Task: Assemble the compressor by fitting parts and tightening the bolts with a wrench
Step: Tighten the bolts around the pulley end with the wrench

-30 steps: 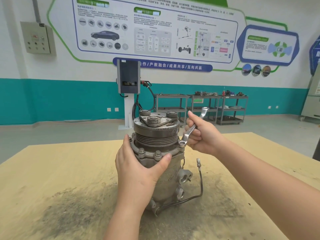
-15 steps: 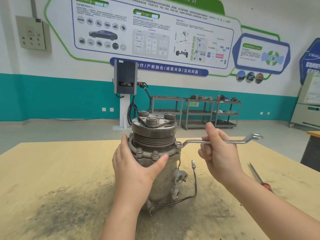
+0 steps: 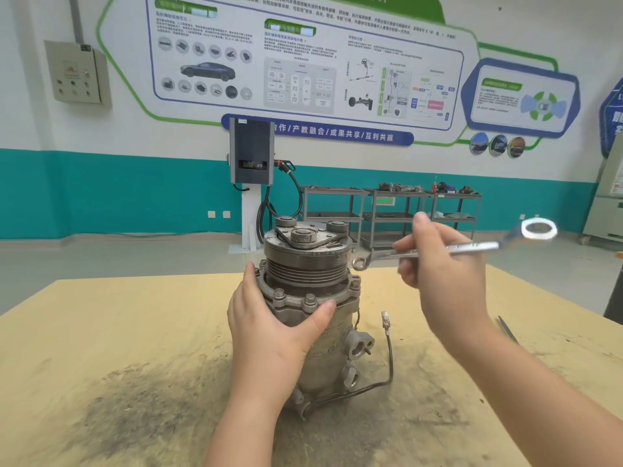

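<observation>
Compressor (image 3: 305,318) stood upright at the centre of the frame on the wooden table (image 3: 111,332), pulley end up. My left hand (image 3: 269,335) wrapped its body just under the bolted flange, thumb pressed on the front, to steady it. My right hand (image 3: 438,274), right of centre, gripped the wrench (image 3: 448,248) by its shank; the tool lay about level, its near ring end just beside the pulley and above the flange bolt (image 3: 354,285) on the right edge, not seated on it. I judged this a reset between tightening strokes. Next I needed to drop the ring squarely over that bolt head before pulling.
</observation>
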`<control>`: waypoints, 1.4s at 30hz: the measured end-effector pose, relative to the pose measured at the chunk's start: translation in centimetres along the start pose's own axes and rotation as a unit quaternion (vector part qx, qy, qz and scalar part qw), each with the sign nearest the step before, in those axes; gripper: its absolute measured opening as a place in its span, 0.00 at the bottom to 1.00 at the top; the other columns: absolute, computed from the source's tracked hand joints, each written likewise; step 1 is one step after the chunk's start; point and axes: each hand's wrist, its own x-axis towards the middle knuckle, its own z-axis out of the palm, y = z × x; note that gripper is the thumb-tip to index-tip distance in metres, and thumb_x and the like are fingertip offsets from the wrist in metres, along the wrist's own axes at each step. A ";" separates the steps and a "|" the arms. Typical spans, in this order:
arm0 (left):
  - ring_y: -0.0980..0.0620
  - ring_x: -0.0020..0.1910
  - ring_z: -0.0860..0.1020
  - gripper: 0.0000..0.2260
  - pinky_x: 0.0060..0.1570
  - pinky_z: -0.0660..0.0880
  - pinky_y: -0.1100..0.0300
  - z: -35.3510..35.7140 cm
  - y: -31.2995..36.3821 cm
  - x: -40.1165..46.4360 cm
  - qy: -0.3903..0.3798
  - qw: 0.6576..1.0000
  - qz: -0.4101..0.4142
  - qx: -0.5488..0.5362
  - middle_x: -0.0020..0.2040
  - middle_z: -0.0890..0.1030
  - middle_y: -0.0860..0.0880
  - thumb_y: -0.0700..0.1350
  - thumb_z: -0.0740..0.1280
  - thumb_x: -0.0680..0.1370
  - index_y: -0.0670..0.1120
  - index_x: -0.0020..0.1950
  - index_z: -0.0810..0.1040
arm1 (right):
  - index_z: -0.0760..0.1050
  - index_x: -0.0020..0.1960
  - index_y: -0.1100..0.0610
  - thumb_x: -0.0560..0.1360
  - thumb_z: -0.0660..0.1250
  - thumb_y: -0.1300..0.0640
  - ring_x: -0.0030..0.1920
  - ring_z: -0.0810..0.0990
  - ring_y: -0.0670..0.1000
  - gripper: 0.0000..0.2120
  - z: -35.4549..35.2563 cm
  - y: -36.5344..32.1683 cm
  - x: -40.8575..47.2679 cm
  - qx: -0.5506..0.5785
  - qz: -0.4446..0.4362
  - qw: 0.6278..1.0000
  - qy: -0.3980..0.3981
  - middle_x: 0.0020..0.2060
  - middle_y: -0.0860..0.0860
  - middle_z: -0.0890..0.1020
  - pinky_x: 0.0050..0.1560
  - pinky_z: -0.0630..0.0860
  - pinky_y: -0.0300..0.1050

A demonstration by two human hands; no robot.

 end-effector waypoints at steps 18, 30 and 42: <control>0.58 0.75 0.52 0.56 0.74 0.56 0.51 -0.1 -0.1 0.2 -0.008 1.000 0.001 0.029 0.76 0.58 0.55 0.75 0.65 0.58 0.56 0.79 0.47 | 0.75 0.29 0.57 0.76 0.63 0.50 0.21 0.62 0.45 0.19 0.2 4.1 6.3 0.183 0.397 0.864 -0.251 0.20 0.48 0.65 0.23 0.58 0.35; 0.59 0.75 0.51 0.55 0.73 0.55 0.53 -0.1 -0.2 0.3 -0.005 0.999 0.001 0.048 0.77 0.56 0.56 0.74 0.67 0.59 0.56 0.79 0.47 | 0.78 0.32 0.55 0.77 0.63 0.42 0.26 0.68 0.48 0.21 -1.6 3.6 -2.1 0.093 0.122 0.988 -0.020 0.22 0.51 0.70 0.33 0.65 0.43; 0.64 0.73 0.51 0.56 0.71 0.54 0.57 -0.2 -0.1 0.1 -0.012 0.999 0.013 0.029 0.76 0.56 0.59 0.76 0.64 0.58 0.58 0.79 0.45 | 0.73 0.32 0.56 0.78 0.66 0.53 0.24 0.73 0.45 0.16 -1.2 0.6 -2.0 -0.106 -0.162 0.979 -0.058 0.25 0.51 0.76 0.29 0.69 0.31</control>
